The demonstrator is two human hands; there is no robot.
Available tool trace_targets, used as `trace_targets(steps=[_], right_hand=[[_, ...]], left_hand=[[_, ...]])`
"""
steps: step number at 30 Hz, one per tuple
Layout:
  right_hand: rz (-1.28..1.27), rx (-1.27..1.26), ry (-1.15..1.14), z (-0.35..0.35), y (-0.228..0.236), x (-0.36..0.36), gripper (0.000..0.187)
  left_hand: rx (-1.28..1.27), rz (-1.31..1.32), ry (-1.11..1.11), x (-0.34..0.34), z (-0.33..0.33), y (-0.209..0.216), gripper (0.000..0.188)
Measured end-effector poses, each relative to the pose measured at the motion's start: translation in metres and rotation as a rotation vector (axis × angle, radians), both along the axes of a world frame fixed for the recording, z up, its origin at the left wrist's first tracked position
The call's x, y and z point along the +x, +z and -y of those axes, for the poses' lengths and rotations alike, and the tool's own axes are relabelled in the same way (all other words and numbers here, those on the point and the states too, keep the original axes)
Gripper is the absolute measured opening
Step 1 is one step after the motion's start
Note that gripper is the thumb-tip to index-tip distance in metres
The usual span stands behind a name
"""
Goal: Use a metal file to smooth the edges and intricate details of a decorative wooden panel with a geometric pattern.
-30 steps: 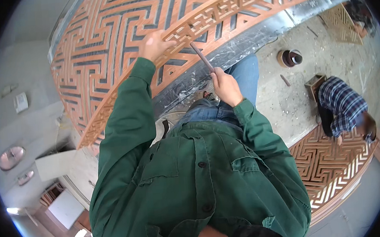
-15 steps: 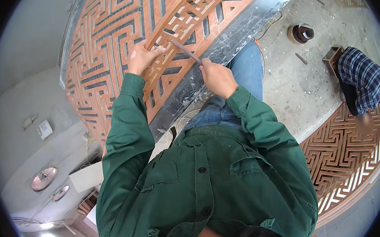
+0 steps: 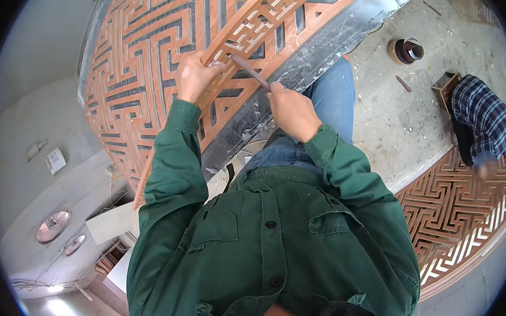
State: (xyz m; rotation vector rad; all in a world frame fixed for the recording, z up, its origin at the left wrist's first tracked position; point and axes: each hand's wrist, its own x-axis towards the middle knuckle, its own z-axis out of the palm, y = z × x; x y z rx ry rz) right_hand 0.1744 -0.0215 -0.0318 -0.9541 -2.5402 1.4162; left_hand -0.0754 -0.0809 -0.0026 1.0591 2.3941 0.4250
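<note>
A narrow wooden lattice strip (image 3: pixel 264 17) with small cut-out openings rests slantwise over a large reddish lattice panel (image 3: pixel 141 68). Its near end is pinched by my left hand (image 3: pixel 196 78), thumb on top and fingers around the edge. My right hand (image 3: pixel 294 111) is closed on a thin purplish-brown stick (image 3: pixel 251 73), its far tip touching the strip by the openings, close to my left thumb. Whether the tip enters an opening is too small to tell.
A dark metal-topped table edge (image 3: pixel 321 41) borders the large panel. To the right, a round container (image 3: pixel 405 51) and a small brown piece (image 3: pixel 403 83) lie on the speckled floor. A person in a plaid shirt (image 3: pixel 481 109) bends over another lattice panel (image 3: pixel 452 203).
The view has shifted slightly. The stick's tip has moved a little along the strip, and both hands keep their grip. The other person's hand has moved slightly over the panel.
</note>
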Motion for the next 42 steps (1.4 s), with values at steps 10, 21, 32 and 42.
trace_targets(steps=[10,21,32,42], right_hand=[[0.013,-0.004,-0.053,0.029,0.012,-0.016,0.012],[-0.031,0.073,0.034,-0.012,-0.008,-0.070,0.013],[-0.160,0.114,-0.007,-0.011,-0.026,-0.084,0.019],[0.029,0.030,0.053,0.004,0.008,-0.055,0.017]], left_hand=[[0.010,-0.069,-0.034,0.007,0.001,-0.005,0.036],[0.006,-0.230,-0.049,0.027,-0.001,0.004,0.033],[0.056,-0.255,-0.080,0.026,-0.001,0.002,0.033],[-0.009,-0.242,-0.094,0.021,-0.001,0.008,0.031]])
